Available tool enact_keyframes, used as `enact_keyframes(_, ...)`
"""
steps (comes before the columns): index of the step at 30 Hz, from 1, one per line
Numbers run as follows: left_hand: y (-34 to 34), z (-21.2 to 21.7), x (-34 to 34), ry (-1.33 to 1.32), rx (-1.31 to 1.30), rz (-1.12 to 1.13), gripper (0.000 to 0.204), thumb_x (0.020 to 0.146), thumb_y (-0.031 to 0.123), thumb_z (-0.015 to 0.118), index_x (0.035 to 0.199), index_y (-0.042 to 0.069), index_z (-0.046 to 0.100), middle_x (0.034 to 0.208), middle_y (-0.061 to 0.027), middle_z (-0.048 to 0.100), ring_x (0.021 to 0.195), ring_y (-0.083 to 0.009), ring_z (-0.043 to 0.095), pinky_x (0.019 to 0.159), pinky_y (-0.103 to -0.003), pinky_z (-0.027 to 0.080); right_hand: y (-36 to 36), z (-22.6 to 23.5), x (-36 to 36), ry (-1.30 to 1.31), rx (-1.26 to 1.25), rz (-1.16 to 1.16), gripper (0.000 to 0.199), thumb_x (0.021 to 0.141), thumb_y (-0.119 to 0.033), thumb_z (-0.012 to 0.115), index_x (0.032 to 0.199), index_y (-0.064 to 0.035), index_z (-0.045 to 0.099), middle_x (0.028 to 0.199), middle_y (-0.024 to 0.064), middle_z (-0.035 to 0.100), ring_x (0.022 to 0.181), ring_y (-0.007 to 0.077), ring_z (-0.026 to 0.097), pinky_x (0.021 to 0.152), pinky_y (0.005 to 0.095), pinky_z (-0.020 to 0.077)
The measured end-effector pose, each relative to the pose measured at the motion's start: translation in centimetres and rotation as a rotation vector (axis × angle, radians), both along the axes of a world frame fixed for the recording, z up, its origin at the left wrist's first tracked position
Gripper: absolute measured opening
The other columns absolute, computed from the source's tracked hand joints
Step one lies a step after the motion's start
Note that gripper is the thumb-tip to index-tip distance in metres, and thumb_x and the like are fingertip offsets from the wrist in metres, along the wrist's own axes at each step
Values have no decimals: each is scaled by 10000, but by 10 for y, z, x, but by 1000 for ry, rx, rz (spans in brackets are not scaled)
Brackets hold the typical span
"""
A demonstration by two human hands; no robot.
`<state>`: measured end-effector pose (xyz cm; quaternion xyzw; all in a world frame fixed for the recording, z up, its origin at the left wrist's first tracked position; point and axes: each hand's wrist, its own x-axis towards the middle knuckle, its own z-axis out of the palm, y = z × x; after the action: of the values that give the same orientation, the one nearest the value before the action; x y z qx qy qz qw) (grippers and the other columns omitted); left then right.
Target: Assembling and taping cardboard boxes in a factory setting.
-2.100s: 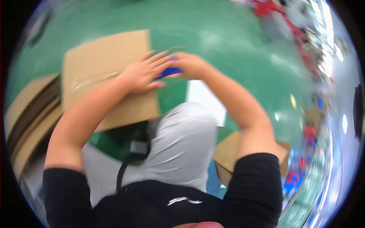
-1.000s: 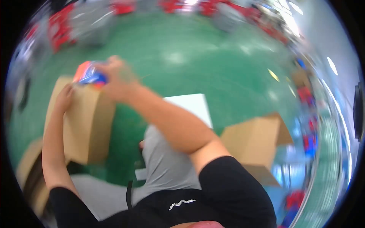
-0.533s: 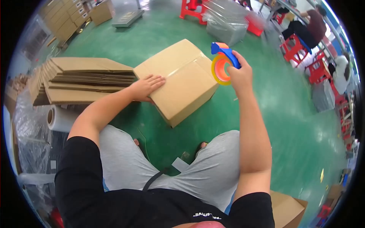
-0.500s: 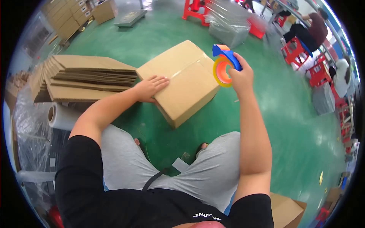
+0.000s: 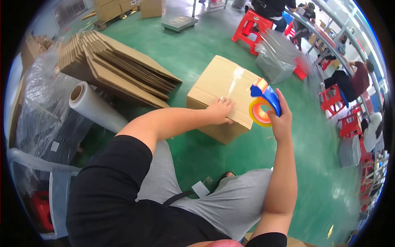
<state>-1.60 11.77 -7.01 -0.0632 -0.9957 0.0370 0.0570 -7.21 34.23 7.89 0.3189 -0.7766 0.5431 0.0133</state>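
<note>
my right hand (image 5: 283, 120) gripping blue tape dispenser (image 5: 271, 98), my left hand (image 5: 220, 110) resting unclenched atop taped cardboard box (image 5: 214, 81)

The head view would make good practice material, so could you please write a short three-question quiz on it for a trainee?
1. Multiple choice: what does the right hand hold?
A) a marker pen
B) a blue tape dispenser
C) a hammer

2. True or false: the left hand touches the top of the cardboard box.

3. Fill the gap: from the person's own view, the flattened cartons lie to the ____ of the cardboard box.

Key: 1. B; 2. true; 3. left.
</note>
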Motion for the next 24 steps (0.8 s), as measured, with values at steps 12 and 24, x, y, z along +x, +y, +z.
enact_keyframes(12,-26,73,55,-399,1869,529,338,889,226,668,1164,33,632,1039,-77,667,920,-169,650,808,-325,516,-33,-40,21,333,465,436,786,694,122,582,1435,-55,391,1075,164,523,1018,328,551,930,355,439)
enact_keyframes(24,-45,100,52,-122,1899,411,186,863,177,678,844,-7,684,739,-94,678,629,-156,650,575,-276,533,-37,-40,20,287,327,297,721,657,-18,738,1314,-38,442,1195,217,574,1077,383,567,937,426,454)
